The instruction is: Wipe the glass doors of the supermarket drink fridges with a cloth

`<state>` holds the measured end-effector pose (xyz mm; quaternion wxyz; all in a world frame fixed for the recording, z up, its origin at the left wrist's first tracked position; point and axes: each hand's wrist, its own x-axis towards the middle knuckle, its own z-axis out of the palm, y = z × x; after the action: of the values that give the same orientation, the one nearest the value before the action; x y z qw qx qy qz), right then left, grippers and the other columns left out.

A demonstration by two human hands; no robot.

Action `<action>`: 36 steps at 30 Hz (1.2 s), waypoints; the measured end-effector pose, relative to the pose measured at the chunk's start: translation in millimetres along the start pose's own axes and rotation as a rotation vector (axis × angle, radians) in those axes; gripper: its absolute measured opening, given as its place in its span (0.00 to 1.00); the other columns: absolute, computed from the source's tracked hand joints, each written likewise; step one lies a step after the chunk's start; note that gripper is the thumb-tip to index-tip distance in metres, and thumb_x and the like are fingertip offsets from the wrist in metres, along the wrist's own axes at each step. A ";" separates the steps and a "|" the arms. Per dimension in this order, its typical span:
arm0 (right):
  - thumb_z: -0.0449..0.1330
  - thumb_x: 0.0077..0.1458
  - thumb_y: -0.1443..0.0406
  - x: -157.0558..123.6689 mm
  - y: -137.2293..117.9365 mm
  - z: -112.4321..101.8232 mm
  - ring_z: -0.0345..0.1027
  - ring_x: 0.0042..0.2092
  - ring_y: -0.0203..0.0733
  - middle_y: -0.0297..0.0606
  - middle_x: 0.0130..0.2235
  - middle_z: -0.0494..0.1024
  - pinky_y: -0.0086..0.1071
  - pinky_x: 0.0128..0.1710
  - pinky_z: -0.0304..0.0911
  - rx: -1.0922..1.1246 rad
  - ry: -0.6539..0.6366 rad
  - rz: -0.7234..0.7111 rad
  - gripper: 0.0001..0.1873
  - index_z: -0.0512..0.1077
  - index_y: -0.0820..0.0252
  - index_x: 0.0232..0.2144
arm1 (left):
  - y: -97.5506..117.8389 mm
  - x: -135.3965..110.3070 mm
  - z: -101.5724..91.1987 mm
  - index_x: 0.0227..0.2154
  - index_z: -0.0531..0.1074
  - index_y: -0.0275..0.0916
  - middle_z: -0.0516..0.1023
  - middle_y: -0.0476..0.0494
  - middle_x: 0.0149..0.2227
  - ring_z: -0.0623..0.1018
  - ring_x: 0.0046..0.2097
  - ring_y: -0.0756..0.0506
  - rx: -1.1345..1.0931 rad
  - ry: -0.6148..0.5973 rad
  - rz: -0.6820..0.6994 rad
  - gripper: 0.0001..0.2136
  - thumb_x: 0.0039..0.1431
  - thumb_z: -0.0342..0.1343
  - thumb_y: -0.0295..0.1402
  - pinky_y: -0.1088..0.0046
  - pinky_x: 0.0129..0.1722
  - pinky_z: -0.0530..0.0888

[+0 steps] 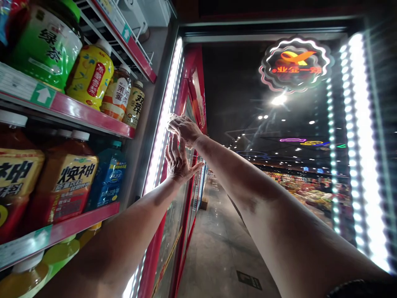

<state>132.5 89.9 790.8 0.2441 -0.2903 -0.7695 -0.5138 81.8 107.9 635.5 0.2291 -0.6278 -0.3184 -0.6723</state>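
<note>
My right hand (186, 130) is pressed to the inside of the glass door (229, 95), near the lit strip (163, 128) along the door's left side. Under its fingers is a crumpled pale cloth (173, 118), mostly covered by the hand. Just below, my left hand (178, 163) rests against the glass with its fingers stretched upward and its thumb out to the right. Nothing shows in that hand.
Shelves (89, 114) of bottled drinks stand close on my left, with a green tea bottle (46, 45) and an orange-labelled bottle (68, 178) near the front. Another bright strip (366, 145) runs down the right. Beyond the glass lies a shop floor (214, 248).
</note>
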 end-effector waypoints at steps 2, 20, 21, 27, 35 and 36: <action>0.53 0.70 0.66 -2.6 5.7 -2.0 0.56 0.71 0.45 0.44 0.68 0.67 0.47 0.74 0.46 -0.022 0.078 0.094 0.16 0.72 0.58 0.57 | 0.0 1.3 0.2 0.74 0.38 0.41 0.37 0.32 0.76 0.35 0.75 0.28 0.005 -0.002 -0.012 0.57 0.50 0.57 0.66 0.37 0.71 0.40; 0.43 0.70 0.64 -35.4 74.8 -39.7 0.45 0.74 0.50 0.48 0.72 0.58 0.54 0.74 0.37 -0.114 0.252 0.525 0.27 0.61 0.65 0.66 | -4.5 4.2 4.2 0.73 0.44 0.33 0.44 0.28 0.75 0.41 0.76 0.32 0.002 -0.097 0.073 0.49 0.60 0.38 0.66 0.44 0.73 0.37; 0.42 0.70 0.65 -38.1 75.0 -40.1 0.45 0.74 0.50 0.49 0.72 0.58 0.53 0.74 0.38 -0.114 0.244 0.509 0.27 0.61 0.65 0.66 | -4.1 4.5 3.4 0.72 0.44 0.33 0.44 0.28 0.75 0.41 0.76 0.31 -0.002 -0.096 0.072 0.49 0.60 0.37 0.67 0.44 0.73 0.37; 0.44 0.71 0.62 -67.9 100.9 -67.0 0.49 0.73 0.47 0.46 0.71 0.60 0.50 0.74 0.42 -0.146 0.163 0.360 0.26 0.62 0.62 0.67 | -1.8 5.9 -0.6 0.72 0.46 0.39 0.45 0.31 0.75 0.43 0.76 0.31 0.003 -0.083 0.066 0.45 0.61 0.40 0.64 0.44 0.73 0.39; 0.42 0.71 0.66 -100.6 127.4 -83.3 0.46 0.74 0.52 0.50 0.72 0.59 0.52 0.73 0.41 -0.186 0.272 0.637 0.27 0.62 0.67 0.67 | -0.9 7.4 -0.7 0.72 0.46 0.37 0.45 0.29 0.75 0.45 0.75 0.28 0.034 -0.085 0.078 0.45 0.61 0.40 0.64 0.40 0.72 0.40; 0.42 0.71 0.65 -104.5 123.1 -80.6 0.47 0.74 0.51 0.48 0.72 0.59 0.51 0.73 0.43 -0.175 0.264 0.588 0.26 0.62 0.65 0.66 | -0.9 7.6 -0.8 0.72 0.47 0.37 0.46 0.29 0.75 0.45 0.75 0.28 0.037 -0.076 0.083 0.45 0.61 0.41 0.64 0.40 0.72 0.40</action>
<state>299.1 31.6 828.8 0.4535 -0.4509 -0.5674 -0.5187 79.8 108.7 642.9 0.2561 -0.6612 -0.3130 -0.6318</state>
